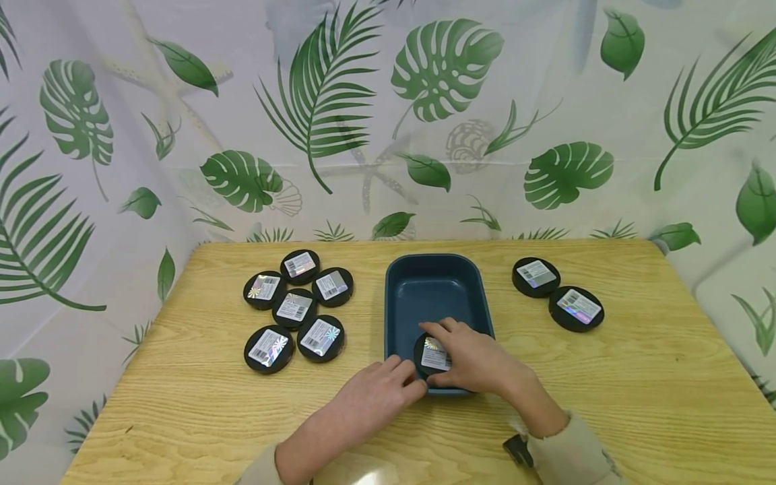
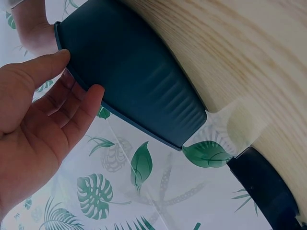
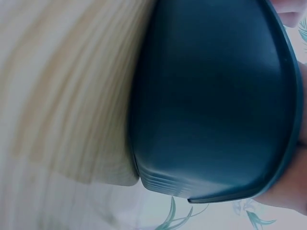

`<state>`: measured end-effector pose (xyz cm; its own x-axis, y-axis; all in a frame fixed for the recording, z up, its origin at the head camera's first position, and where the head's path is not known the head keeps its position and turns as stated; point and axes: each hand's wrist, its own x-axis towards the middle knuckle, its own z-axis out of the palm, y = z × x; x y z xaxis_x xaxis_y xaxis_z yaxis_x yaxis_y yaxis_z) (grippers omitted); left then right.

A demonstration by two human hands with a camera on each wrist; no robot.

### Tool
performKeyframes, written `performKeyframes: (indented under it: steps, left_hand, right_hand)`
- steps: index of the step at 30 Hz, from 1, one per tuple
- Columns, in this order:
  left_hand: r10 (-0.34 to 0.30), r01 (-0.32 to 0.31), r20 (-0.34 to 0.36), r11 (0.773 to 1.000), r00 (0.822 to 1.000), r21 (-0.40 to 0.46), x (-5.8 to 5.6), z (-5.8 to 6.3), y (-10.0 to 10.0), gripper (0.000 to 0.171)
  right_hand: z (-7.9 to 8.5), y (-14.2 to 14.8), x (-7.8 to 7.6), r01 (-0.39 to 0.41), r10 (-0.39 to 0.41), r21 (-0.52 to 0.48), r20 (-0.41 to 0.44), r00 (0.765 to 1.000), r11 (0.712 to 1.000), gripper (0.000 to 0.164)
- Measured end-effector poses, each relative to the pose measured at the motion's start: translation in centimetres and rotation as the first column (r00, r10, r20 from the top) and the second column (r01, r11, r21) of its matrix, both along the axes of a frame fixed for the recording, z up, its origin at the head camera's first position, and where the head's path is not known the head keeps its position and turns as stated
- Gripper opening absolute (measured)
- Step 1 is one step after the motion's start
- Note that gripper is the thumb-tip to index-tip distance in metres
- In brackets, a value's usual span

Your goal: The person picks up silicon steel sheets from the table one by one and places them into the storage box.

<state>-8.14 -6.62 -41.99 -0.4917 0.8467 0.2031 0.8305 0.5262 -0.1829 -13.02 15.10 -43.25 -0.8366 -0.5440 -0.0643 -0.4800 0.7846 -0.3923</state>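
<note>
We judge the work unfinished: the right hand grasps one black disc inside the blue tray, the left hand's fingers touch its rim, grip unclear, and eight other discs lie outside.

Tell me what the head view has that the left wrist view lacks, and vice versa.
Only the head view shows the labelled tops of the black discs and the inside of the blue tray. Only the left wrist view shows the tray's ridged outer side and the palm of the left hand. Both show that hand, the tray, a disc, the table and leaf-print backdrop.
</note>
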Motion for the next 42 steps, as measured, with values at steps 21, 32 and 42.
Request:
performKeyframes:
  steps: [21,32,42]
  left_hand:
    - [0.002,-0.002,-0.009,1.0,1.0,0.009,-0.1,-0.01,-0.07,0.012]
    - [-0.001,0.001,-0.009,1.0,1.0,0.022,-0.06,0.02,-0.08,0.013]
    - [-0.001,0.001,-0.013,1.0,1.0,0.015,-0.09,-0.11,-0.09,0.012]
  right_hand:
    - [0.14,-0.09,-0.06,-0.025,0.025,0.043,-0.008,1.0,0.999,0.078]
    - [0.19,0.17,-0.12,-0.036,0.036,0.013,0.022,0.999,0.999,0.074]
    - [0.43,0.2,-0.11,-0.027,0.031,-0.047,0.087,0.996,0.999,0.069]
